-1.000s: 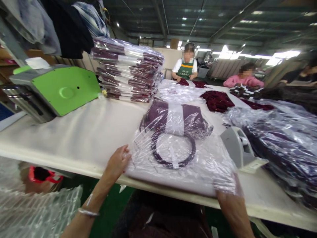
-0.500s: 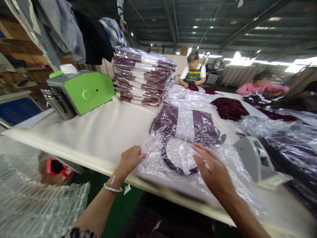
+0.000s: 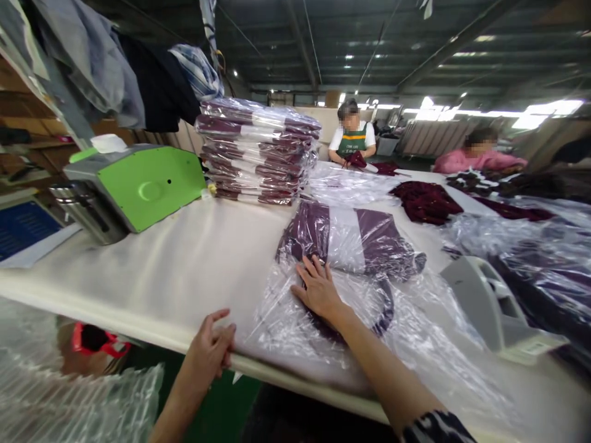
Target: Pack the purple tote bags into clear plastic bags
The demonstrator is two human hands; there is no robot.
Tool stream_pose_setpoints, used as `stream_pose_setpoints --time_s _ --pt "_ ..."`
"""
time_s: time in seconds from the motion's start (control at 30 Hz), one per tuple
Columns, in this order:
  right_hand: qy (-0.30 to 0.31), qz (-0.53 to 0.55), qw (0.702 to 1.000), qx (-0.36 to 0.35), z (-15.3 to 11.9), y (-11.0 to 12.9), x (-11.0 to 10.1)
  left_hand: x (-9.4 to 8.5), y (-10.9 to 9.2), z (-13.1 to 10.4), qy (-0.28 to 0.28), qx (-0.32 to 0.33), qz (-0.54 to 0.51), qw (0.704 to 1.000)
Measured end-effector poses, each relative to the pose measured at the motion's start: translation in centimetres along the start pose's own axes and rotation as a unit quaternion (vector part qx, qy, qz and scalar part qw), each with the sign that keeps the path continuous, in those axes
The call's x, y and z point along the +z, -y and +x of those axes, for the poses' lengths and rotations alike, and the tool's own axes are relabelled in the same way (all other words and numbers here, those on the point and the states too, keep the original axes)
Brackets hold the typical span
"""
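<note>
My right hand [image 3: 318, 289] lies open, fingers spread, on the clear plastic bag [image 3: 295, 332] and partly over a dark ring-shaped piece [image 3: 385, 307] inside it. Just above is the folded purple garment [image 3: 378, 237] with a white band [image 3: 345, 237] around its middle, also under plastic. My left hand [image 3: 215, 344] is at the front edge of the table, left of the bag, with its fingers curved and apart and nothing in them.
A tall stack of bagged garments [image 3: 258, 154] stands behind. At left are a green machine [image 3: 152, 184] and a metal flask [image 3: 92, 212]. A grey dispenser [image 3: 484, 301] sits at right. Two people work beyond, near dark red garments [image 3: 427, 200].
My right hand has moved left across the plastic onto the ring's left side. My left hand has let go of the bag's edge, drawn back toward the table's front and opened.
</note>
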State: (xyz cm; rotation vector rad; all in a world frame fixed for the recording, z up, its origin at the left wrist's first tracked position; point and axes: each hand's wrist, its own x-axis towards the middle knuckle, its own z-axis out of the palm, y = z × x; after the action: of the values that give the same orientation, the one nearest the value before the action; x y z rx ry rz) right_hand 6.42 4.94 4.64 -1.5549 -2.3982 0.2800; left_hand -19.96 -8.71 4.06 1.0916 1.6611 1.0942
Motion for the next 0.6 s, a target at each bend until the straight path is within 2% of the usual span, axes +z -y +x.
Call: stream_pose_setpoints --time_s 0.07,0.17,0.3,0.37,0.43,0.53,0.6 --pt "-0.001 0.017 1.0 0.01 0.5 0.2 -1.0 -0.1 -1.2 1.3 -0.016 0.011 0.042 0.999" --pt "-0.04 0.022 0.999 0.022 1.2 0.0 -1.7 1.2 -3.1 3.8 0.043 -0.006 0.118 0.992" --pt "-0.036 0.0 0.999 0.014 1.5 -1.4 -0.5 2.4 -3.7 5.5 0.103 0.032 0.188 0.976" --pt "-0.029 0.025 0.999 0.017 1.4 -1.9 -0.2 2.0 -3.6 5.4 0.134 0.018 0.145 0.98" --pt "-0.038 0.08 0.996 0.017 0.7 -1.7 -0.8 1.2 -3.9 4.8 0.153 -0.003 0.065 0.986" --pt "-0.075 0.179 0.98 -0.039 -1.8 0.8 -2.8 1.0 -5.7 4.1 0.142 0.001 -0.065 0.988" --pt "-0.09 0.23 0.963 -0.105 -3.7 3.3 -3.9 2.3 -7.8 4.0 0.133 0.006 -0.138 0.981"
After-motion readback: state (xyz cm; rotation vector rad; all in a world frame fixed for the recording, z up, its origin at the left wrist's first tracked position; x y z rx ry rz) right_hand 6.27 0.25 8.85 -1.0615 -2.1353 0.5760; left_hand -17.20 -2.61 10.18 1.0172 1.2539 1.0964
